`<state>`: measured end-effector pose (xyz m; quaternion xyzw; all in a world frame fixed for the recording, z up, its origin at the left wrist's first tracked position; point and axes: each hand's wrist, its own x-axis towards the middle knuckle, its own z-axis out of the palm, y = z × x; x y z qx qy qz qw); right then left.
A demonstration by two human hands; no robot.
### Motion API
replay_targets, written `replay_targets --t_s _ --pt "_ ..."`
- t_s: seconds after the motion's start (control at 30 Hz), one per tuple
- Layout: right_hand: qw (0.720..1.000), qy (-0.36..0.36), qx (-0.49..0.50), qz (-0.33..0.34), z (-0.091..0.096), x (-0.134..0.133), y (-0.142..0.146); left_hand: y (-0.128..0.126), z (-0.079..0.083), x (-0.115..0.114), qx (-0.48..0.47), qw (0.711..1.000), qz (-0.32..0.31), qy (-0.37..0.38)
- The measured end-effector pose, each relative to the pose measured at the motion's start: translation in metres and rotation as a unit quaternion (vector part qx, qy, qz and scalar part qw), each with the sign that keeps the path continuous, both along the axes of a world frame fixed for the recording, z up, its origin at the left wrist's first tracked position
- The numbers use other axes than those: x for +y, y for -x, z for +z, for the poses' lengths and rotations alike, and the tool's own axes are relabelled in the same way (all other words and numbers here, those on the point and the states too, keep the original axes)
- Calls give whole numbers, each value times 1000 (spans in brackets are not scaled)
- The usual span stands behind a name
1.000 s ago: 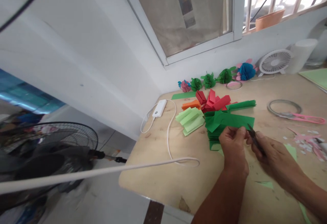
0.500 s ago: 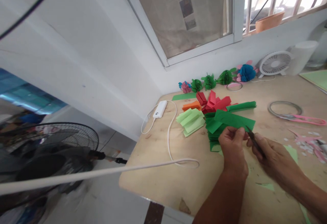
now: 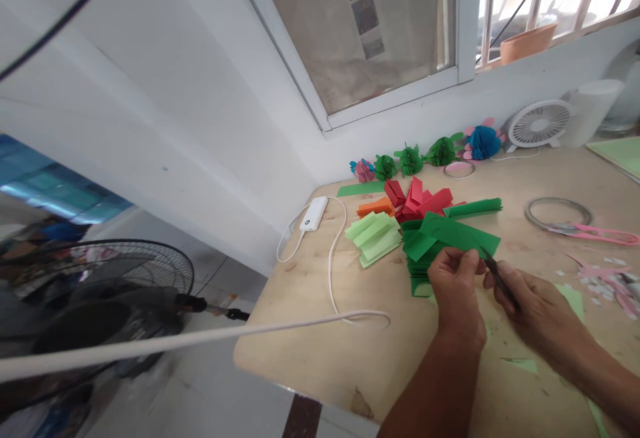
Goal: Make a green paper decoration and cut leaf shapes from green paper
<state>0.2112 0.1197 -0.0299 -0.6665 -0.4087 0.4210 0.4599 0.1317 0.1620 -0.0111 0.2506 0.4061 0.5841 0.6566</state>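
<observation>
My left hand point(image 3: 457, 278) pinches the near edge of a folded green paper strip point(image 3: 460, 231) between thumb and fingers. Small dark scissors point(image 3: 503, 285) are gripped in my right hand point(image 3: 530, 301), with their pointed tip over the strip's right part. Both hands are close together above the table. Behind and to the left of my left hand is a stack of green folded paper point(image 3: 417, 268). Light green folded paper point(image 3: 375, 238), an orange piece point(image 3: 376, 207) and red folded pieces point(image 3: 417, 199) are grouped beyond it.
Finished paper figures point(image 3: 410, 159) line the wall beside a small white fan point(image 3: 540, 125). A pink-handled cutter point(image 3: 610, 233) and a metal ring point(image 3: 559, 208) rest at right, near pink scraps point(image 3: 607, 275). A white cable point(image 3: 200, 337) crosses the table's left edge to a white box point(image 3: 315, 213).
The green strip and the scissors have shifted very slightly. Both hands keep almost the same place and hold.
</observation>
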Motion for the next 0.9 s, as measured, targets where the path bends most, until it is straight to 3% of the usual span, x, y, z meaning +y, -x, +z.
replay_targets --t_s 0.5,0.9 --pt "999 -13 -51 0 2 2 0 3 3 0 25 1000 6 10" --pt "999 -14 -50 10 2 2 -1 9 7 -1 34 999 -28 -17"
